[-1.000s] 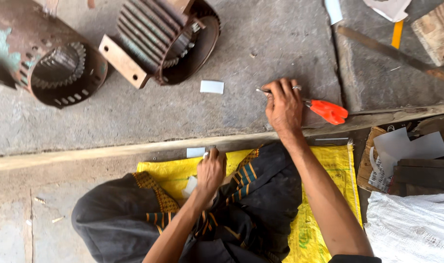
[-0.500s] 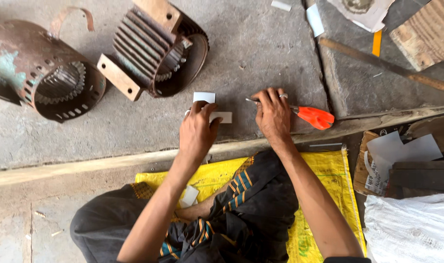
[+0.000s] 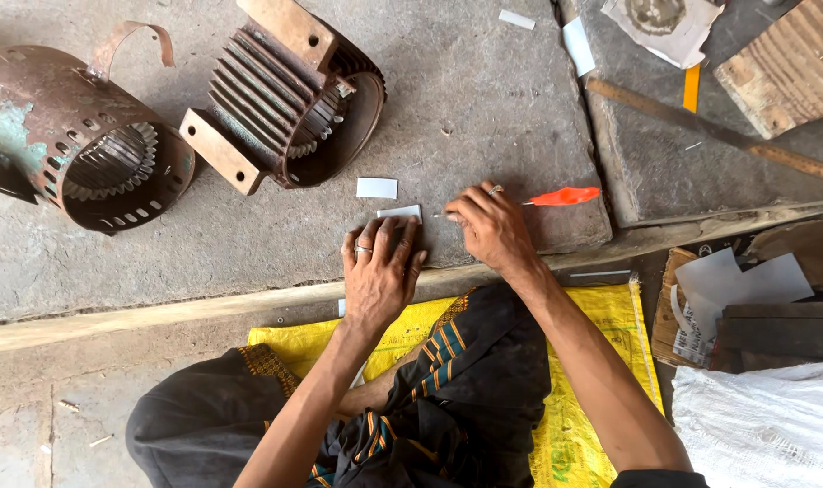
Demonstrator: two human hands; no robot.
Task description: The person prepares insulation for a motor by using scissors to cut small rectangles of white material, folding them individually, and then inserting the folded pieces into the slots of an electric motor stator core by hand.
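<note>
My left hand lies flat on the concrete slab, its fingers pressing down a small white paper strip. Just to its right, my right hand grips a tool with an orange handle, its thin tip pointing left toward the strip. A second white paper piece lies loose a little beyond the left hand. I sit cross-legged on a yellow woven sack.
Two rusty motor stator housings stand at the far left and centre. More paper pieces lie at the back. A wooden board, a long strip, paper sheets and a white sack crowd the right.
My left hand rose from my lap to the slab and now lies flat on the paper strip. The right hand with the orange-handled tool drew closer to it.
</note>
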